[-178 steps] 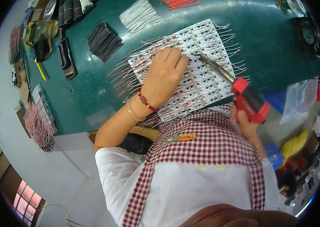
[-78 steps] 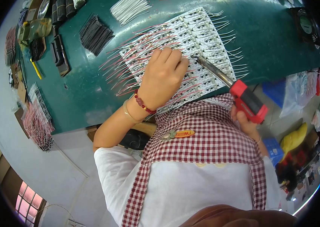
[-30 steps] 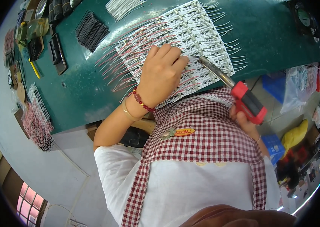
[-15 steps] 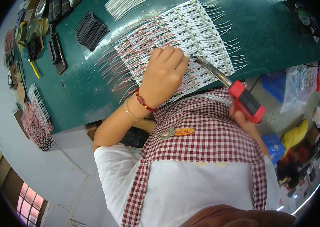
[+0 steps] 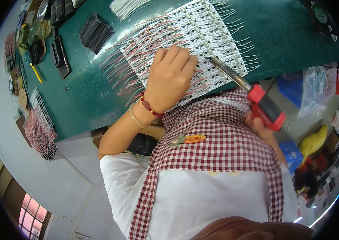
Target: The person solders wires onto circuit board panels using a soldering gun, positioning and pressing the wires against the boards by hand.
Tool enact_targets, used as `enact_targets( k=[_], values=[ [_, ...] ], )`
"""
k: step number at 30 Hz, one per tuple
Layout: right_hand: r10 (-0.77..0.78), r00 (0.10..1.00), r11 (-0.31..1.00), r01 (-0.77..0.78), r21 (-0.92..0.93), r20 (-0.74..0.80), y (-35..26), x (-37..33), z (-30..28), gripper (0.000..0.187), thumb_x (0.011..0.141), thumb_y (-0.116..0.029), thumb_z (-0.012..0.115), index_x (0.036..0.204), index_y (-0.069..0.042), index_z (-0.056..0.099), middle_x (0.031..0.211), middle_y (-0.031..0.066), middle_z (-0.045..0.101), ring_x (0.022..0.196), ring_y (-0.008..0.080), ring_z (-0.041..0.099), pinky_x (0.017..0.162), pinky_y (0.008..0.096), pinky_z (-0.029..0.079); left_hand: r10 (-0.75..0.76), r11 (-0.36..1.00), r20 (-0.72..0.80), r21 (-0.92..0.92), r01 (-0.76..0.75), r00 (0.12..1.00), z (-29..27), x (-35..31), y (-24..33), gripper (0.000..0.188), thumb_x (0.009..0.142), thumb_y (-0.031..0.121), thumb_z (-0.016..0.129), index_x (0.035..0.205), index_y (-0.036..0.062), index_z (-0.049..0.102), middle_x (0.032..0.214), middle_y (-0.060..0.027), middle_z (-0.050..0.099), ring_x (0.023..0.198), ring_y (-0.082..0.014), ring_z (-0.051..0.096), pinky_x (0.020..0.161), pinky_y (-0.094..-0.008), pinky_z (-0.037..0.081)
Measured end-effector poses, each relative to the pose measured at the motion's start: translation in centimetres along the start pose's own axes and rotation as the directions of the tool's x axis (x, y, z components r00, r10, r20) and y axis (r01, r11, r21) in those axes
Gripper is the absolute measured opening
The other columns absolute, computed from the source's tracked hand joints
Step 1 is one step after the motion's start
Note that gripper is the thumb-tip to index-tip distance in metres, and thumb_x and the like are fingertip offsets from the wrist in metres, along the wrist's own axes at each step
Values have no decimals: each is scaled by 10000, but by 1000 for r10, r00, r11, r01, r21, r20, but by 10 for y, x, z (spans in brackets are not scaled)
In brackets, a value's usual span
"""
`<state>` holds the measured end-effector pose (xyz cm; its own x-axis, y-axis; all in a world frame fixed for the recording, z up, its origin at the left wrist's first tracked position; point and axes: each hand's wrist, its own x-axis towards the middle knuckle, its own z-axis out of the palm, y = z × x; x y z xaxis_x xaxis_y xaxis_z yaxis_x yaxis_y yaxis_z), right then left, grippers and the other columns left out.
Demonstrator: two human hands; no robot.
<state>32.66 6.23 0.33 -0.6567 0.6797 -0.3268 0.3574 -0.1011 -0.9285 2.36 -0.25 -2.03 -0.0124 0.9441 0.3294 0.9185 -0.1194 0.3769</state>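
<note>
A panel of small white circuit boards (image 5: pixel 229 58) lies on the green table in front of me, with red and white wires fanning from its left side and white wires from its right. My left hand (image 5: pixel 170 78) rests over the panel's middle, fingers curled down together; whatever they pinch is hidden beneath them. In my right hand (image 5: pixel 260 127), partly covered by the handle, is a red and black soldering iron (image 5: pixel 267 107). Its tip hovers at or just above the boards, right of my left fingers; contact cannot be made out.
Left of the panel lie a bundle of black wires (image 5: pixel 96 33) and a bundle of white wires (image 5: pixel 127 8). Farther left are a black-handled tool (image 5: pixel 59 56), a yellow stick (image 5: pixel 36 73) and wired strips (image 5: pixel 39 132). Blue crates (image 5: pixel 290 90) stand beyond the table's near right edge.
My left hand has shifted slightly left and toward me. The soldering iron has moved a little right, its tip slightly farther from my left fingers.
</note>
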Motion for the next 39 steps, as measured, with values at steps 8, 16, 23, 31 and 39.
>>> enact_targets(
  k=[8,16,23,31,39],
  values=[
    [19,999,1000,-19,-25,35,0,-4,-7,346,843,-364,683,803,-23,638,691,35,606,598,150,584,556,271,456,-16,998,-5,-58,16,1000,2,-8,11,222,676,-2,640,891,52,657,768,-49,490,739,-222,491,656,-351,381],
    [25,997,998,-21,-58,72,-1,0,-6,323,839,-337,677,814,-17,643,734,68,608,626,186,597,567,288,458,-18,997,17,-74,20,1000,4,-8,13,251,665,-6,630,909,44,665,752,-60,462,729,-228,481,658,-352,390],
    [-22,998,993,30,-116,66,6,-1,-5,318,839,-333,675,820,-16,650,743,78,615,635,203,608,575,293,468,-6,999,91,-51,11,996,-3,-1,16,225,670,5,620,892,22,653,790,-77,470,755,-242,492,676,-352,406],
    [2,999,999,1,-55,52,10,-9,-8,324,848,-339,676,855,-15,651,754,73,624,655,198,620,589,290,484,25,1000,111,-1,-25,994,-6,0,13,213,665,16,626,875,42,654,783,-54,487,770,-229,505,685,-357,400],
    [-51,996,997,54,-55,70,0,-7,-11,321,854,-313,675,884,6,652,756,81,625,645,193,625,570,285,473,52,998,36,-25,-51,998,-2,-9,20,221,663,22,648,881,59,658,751,-39,467,760,-217,502,664,-353,377]
  ],
)
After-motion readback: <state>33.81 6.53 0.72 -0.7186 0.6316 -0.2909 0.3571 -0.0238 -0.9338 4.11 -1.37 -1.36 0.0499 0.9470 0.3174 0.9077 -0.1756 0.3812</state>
